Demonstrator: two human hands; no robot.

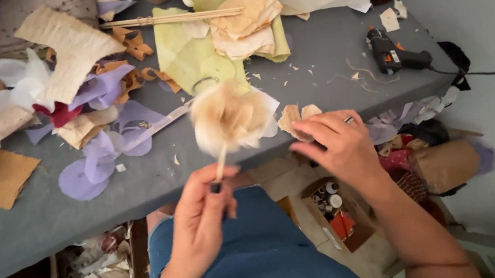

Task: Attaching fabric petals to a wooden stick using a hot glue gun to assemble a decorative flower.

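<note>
Left hand [201,219] pinches the thin wooden stick of a light, crushable cream paper flower [229,118]; right hand [336,146] grips loose tan paper petals [294,117] at the grey tabletop [324,62] edge.

One camera sits on the person's head, looking steeply down, close over the grey table [324,62] edge and lap.
</note>
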